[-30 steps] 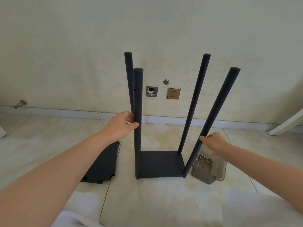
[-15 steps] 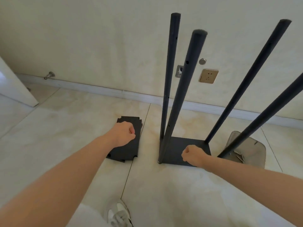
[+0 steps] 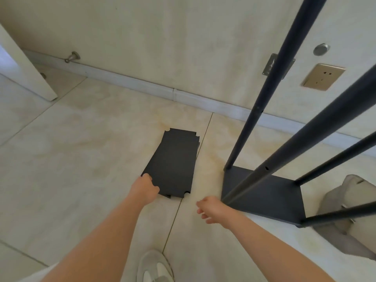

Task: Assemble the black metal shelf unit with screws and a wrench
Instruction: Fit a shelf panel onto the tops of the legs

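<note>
Nearest, a pale shoe [image 3: 155,267] rests on the floor, on the viewer's side of the stack of black shelf panels [image 3: 175,161]. The left hand [image 3: 144,189] has its grip curled on the stack's near left corner. The right hand [image 3: 211,210] hovers just right of the stack's near edge, grip loose, holding nothing. Right of the stack stands the shelf frame [image 3: 264,196], and beyond that a grey container [image 3: 345,192].

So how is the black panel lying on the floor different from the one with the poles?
The loose panel lies bare; the base panel has four poles standing at its corners. The loose panel's notched corners show; the base panel's are filled by poles. The left hand grips the loose panel's near corner; no hand touches the base panel. Both are black, flat and on the floor.
</note>
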{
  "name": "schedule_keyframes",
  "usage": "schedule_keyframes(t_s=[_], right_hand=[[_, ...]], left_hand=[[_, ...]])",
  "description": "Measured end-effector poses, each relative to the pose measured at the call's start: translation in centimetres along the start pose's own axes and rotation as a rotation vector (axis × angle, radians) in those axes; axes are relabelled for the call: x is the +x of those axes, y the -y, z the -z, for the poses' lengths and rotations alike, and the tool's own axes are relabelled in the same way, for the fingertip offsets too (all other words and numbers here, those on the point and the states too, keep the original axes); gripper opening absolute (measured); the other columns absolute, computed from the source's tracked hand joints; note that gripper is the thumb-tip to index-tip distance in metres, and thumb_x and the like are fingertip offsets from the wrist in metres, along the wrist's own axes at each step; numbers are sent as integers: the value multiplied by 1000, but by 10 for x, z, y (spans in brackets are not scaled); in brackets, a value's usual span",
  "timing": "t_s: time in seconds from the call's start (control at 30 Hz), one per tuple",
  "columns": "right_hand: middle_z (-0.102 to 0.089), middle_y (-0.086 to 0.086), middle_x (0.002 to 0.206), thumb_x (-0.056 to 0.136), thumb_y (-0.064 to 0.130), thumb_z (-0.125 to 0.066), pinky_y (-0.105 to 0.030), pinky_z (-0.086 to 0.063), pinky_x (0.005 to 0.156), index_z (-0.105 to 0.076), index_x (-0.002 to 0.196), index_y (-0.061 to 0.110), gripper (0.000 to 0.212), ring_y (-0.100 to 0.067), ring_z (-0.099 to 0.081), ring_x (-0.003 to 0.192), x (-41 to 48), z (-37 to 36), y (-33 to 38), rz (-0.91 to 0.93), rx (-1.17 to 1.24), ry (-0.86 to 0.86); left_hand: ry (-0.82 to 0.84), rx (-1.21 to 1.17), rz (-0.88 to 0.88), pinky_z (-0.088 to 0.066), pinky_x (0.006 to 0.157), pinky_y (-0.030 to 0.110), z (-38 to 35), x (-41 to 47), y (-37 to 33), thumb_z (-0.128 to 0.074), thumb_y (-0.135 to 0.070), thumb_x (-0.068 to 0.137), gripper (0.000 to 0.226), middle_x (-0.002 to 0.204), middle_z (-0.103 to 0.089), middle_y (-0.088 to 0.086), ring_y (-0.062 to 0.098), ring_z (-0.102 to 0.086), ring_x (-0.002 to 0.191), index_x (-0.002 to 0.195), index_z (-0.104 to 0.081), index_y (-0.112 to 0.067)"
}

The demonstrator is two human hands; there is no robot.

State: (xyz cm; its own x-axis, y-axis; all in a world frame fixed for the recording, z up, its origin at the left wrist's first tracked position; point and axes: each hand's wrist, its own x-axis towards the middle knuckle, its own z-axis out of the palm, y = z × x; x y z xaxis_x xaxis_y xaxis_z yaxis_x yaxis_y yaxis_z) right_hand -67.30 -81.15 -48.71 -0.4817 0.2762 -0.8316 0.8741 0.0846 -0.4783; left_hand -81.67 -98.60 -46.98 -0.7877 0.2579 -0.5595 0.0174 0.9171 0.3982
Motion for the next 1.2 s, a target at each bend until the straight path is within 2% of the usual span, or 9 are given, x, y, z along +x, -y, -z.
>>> schedule_keyframes(t_s=[0.1, 0.23, 0.4, 0.53, 0.63, 0.73, 0.83, 1.03, 1.2], right_hand=[[-59, -2, 97, 99, 27, -48, -27, -54, 74, -55, 105, 12, 18, -16, -58, 83, 24, -7, 5, -35, 95, -28], [-57, -3, 112, 98, 35, -54, -24, -54, 63, -50, 128, 10, 39, -15, -61, 93, 42, -11, 13, -56, 161, 7], [-54, -4, 130, 96, 32, -62, -32, -59, 74, -39, 145, 12, 58, -21, -63, 101, 54, -16, 21, -69, 364, 87], [-59, -2, 112, 95, 29, -65, -35, -60, 75, -49, 132, 9, 45, -24, -66, 99, 60, -20, 25, -76, 486, 104], [-59, -6, 109, 94, 30, -65, -35, -60, 73, -45, 122, 9, 41, -24, -67, 98, 62, -18, 28, -63, 523, 42], [-56, -9, 115, 96, 22, -62, -37, -61, 75, -44, 111, 13, 25, -25, -67, 99, 61, -14, 30, -9, 595, -64], [-53, -7, 114, 97, 16, -61, -34, -61, 64, -43, 102, 17, 18, -26, -68, 96, 52, -7, 36, 61, 645, -131], [-51, -2, 108, 95, 9, -60, -41, -63, 64, -40, 101, 21, 25, -25, -65, 95, 12, 14, 56, 215, 476, -174], [-48, 5, 97, 99, 15, -56, -26, -58, 58, -36, 110, 20, 23, -15, -57, 84, -33, 31, 68, 401, 203, -336]], left_hand=[[-18, -109, 55, -40, 89, 32, -7, 12, 9, -56, -13, 92, 54, 140, -44, 14, 32, -47, 124, 142, -38, -4], [34, -267, 119, -41, 95, 32, -13, 19, 18, -60, -13, 91, 68, 145, -44, 11, 30, -47, 128, 151, -28, -7], [113, -531, 153, -41, 78, 28, -21, 25, 17, -60, -9, 92, 40, 109, -60, 0, 14, -54, 90, 131, -53, -11], [83, -684, 214, -42, 82, 30, -27, 31, 15, -61, -8, 93, 48, 117, -55, -1, 17, -51, 90, 139, -47, -11], [29, -828, 320, -46, 74, 29, -25, 32, 13, -63, -12, 94, 61, 124, -50, 5, 18, -52, 83, 149, -36, -10], [15, -984, 357, -48, 89, 33, -25, 29, 9, -63, -11, 94, 52, 120, -54, 7, 23, -56, 104, 142, -44, -9], [11, -1197, 379, -52, 89, 35, -26, 21, 1, -59, -4, 95, 34, 111, -61, 11, 24, -62, 102, 129, -52, -2], [171, -1369, 428, -54, 90, 43, -34, -12, -11, -56, -4, 95, 17, 119, -64, 21, 31, -66, 103, 111, -57, 1], [266, -1338, 389, -43, 100, 62, -37, -44, -27, -61, -15, 93, 20, 117, -61, 14, 28, -63, 100, 112, -60, -8]])
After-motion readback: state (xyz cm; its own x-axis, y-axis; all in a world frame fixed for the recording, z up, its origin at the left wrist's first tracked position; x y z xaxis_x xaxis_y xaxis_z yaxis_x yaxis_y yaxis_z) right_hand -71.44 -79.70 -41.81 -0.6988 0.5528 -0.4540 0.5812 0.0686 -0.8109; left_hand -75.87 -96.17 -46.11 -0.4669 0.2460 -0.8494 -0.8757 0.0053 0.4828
